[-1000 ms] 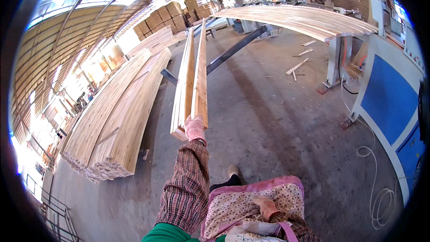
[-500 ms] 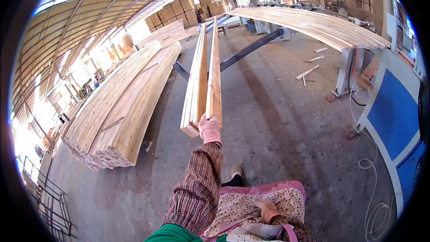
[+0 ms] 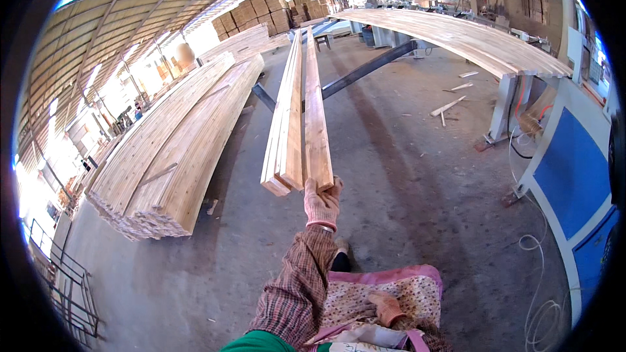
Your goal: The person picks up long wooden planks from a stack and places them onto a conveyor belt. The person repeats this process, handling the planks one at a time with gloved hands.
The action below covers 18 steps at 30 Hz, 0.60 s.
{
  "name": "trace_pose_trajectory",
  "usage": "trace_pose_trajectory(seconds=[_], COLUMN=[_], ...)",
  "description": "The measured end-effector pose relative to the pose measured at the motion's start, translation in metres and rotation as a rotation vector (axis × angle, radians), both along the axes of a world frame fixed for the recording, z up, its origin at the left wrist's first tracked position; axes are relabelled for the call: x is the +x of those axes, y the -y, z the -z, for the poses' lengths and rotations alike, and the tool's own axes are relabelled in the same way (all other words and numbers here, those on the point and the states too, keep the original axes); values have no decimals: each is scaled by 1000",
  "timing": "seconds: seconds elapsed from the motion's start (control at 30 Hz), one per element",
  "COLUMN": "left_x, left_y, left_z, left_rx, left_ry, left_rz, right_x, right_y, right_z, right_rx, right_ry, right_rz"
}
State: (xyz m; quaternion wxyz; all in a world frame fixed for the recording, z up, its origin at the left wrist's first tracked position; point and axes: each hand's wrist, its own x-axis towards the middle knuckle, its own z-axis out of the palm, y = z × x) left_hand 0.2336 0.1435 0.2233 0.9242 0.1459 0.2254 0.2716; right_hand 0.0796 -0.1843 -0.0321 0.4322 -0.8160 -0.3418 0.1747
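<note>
A person's left hand (image 3: 323,205), in a pale pink glove, was clamped on the near end of a long wooden board (image 3: 317,124), thumb to the left, the other fingers curled round the right. The board stretched straight away from the hand. Just left of the board, and nearly parallel to it, ran a bundle (image 3: 285,130) of similar lengths, with a narrow gap between. A dark beam (image 3: 368,68) passed beneath the board on a slant, rising to its right. The right hand (image 3: 387,308), also gloved, was on the near side of the board and to its right, in front of a spotted, pink-edged apron (image 3: 417,287); whether its fingers were apart or together, one cannot tell. A shoe (image 3: 341,244) showed on the floor (image 3: 391,208), nearer than the board's end. Well left of the board lay a broad stack (image 3: 176,150) of planks. To the board's right, farther off, a row of planks (image 3: 443,36) lay raised on supports, with wood scraps (image 3: 447,105) on the floor between. Far right of the board stood a white machine (image 3: 572,169) with blue panels. Beyond the board's far end, to the left, rose brown piles (image 3: 251,17).
</note>
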Motion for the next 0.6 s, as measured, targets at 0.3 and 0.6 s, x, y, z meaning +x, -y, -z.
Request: trace_pose_trajectory(seconds=[0.3, 0.6], left_x=[22, -44], left_y=[-18, 48], left_z=[-11, -56], left_rx=[29, 2286], left_ry=[51, -820], left_rz=[-135, 242], right_x=[-7, -5], right_y=[0, -1], right_z=[-2, 49], right_rx=[343, 367], right_ry=[-806, -268], right_rz=[297, 113])
